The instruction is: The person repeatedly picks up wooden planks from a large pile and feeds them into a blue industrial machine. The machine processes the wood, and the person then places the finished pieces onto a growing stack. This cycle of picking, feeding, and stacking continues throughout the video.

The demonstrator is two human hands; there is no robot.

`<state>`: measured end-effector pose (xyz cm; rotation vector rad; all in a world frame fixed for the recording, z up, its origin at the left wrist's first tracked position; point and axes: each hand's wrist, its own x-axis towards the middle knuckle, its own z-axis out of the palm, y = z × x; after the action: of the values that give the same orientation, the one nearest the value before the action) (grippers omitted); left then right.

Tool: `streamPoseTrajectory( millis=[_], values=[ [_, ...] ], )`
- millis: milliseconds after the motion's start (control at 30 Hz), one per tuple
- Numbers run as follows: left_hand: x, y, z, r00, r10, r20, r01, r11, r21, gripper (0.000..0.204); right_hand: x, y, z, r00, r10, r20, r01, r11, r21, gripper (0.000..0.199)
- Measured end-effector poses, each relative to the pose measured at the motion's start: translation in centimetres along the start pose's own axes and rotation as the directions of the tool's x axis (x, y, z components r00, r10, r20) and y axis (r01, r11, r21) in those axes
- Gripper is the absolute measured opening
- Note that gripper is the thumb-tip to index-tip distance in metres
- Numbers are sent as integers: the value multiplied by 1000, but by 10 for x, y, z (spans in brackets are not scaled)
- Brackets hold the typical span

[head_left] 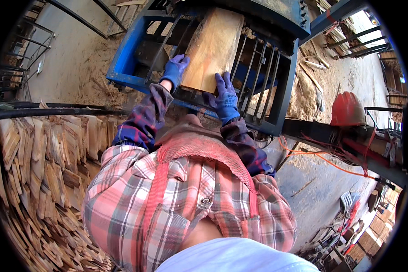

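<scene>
A thick, pale wooden board (215,47) lies lengthwise on the bars of a blue machine (118,68), its far end under the machine's upper housing. My left hand (174,72), in a blue and purple glove, grips the board's left edge near its close end. At the near right corner, my right hand (224,99), gloved alike, holds the wood with its fingers stretched along the top and its thumb by the end face. The underside of the board is hidden.
Stacked wood pieces (45,167) fill the left side. Metal bars (260,68) run beside the board. To the right, a red hard hat (348,109) sits by a dark beam (313,131) with an orange cable (335,161). Sawdust (303,97) covers parts of the floor.
</scene>
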<state>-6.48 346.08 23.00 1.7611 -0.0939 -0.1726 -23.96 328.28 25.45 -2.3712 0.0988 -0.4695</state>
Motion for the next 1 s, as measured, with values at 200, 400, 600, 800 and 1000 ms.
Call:
streamPoseTrajectory(
  millis=[200,400,600,800,1000],
  values=[
    [10,-15,30,725,686,-54,-384,469,795,40,45,11,5,999,-33,22,39,935,-352,81],
    [81,38,57,814,580,26,-488,660,572,43,113,60,9,1000,-11,18,18,887,-461,81],
    [243,190,-45,541,809,-230,-459,513,725,47,192,91,9,982,146,122,-72,880,-470,82],
    [285,180,-58,688,723,-70,-560,590,582,36,326,109,19,958,240,158,-286,849,445,77],
    [182,166,-14,489,868,86,-705,336,624,22,365,47,15,748,567,345,-378,-63,924,43]
  ],
)
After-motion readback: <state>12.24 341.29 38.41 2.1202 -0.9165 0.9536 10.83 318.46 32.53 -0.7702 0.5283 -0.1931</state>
